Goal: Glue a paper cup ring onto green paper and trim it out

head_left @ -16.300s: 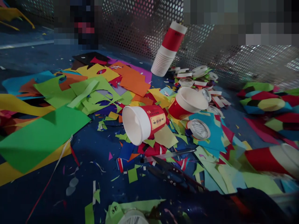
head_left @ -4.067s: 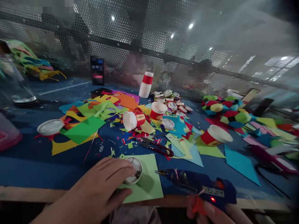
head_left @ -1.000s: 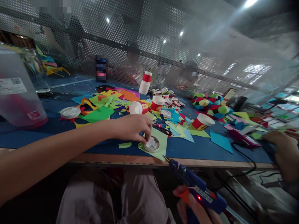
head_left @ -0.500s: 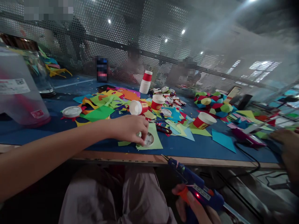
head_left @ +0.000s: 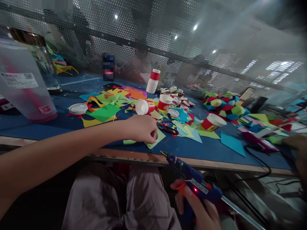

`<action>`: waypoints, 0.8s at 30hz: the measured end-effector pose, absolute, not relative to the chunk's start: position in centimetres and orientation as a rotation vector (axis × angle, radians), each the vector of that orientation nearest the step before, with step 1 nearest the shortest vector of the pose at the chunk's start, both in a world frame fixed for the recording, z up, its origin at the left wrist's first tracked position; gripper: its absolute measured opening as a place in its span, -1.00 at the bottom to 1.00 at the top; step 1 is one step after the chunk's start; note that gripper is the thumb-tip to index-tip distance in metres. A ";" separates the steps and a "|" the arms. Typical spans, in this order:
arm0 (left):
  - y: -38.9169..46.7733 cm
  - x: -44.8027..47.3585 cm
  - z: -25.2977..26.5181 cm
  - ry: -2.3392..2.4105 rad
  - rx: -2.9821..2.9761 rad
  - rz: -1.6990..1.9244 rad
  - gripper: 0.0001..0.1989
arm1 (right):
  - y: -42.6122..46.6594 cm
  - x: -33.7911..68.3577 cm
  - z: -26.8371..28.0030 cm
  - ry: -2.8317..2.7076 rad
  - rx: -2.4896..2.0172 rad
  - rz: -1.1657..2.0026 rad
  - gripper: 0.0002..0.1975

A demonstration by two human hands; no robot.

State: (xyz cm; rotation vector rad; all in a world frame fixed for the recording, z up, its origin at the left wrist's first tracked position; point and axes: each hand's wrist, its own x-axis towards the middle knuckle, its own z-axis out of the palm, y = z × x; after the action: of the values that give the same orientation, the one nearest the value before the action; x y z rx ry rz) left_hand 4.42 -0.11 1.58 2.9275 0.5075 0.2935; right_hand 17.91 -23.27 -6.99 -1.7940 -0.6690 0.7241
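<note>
My left hand (head_left: 145,128) is closed at the table's front edge, its fingers pinching a small round lid (head_left: 156,136) that they mostly cover. Beneath it lies a piece of light green paper (head_left: 160,140). Below the table edge, my right hand (head_left: 196,204) grips a blue hot glue gun (head_left: 189,172) with a finger at its orange trigger. A red light glows on the gun, its metal nozzle points up-left towards the green paper, and a clear glue stick (head_left: 240,210) sticks out behind. Dark-handled scissors (head_left: 169,128) rest just right of my left hand.
Paper scraps (head_left: 107,105) cover the middle of the blue table (head_left: 72,127). Red-and-white paper cups (head_left: 213,122) and a cup stack (head_left: 153,81) stand among them. A plastic cup (head_left: 26,83) is at left, a white lid (head_left: 78,109) beside it. At right are a purple device (head_left: 260,142) and another person's hand (head_left: 296,143).
The camera view has shifted slightly. My left hand has turned and now covers more of the round lid, and the green paper beneath has rotated. The glue gun stays close to the table edge.
</note>
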 end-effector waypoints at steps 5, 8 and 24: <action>0.2 4.0 1.9 0.462 2.886 0.275 -0.87 | -22.0 17.6 -7.2 -0.713 -1.651 0.644 -0.61; 0.7 3.5 2.0 0.406 2.862 0.322 -0.88 | -21.2 17.1 -6.9 -0.715 -1.638 0.643 -0.61; 1.3 2.3 -0.5 0.152 2.878 0.579 -0.67 | -20.5 16.7 -6.6 -0.671 -1.663 0.696 -0.58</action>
State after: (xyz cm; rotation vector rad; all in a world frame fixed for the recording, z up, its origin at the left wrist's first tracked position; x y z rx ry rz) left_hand 2.32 1.32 -0.54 2.8781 0.1524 0.5787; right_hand 16.68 -20.54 -6.58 -1.6625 -0.6707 0.6957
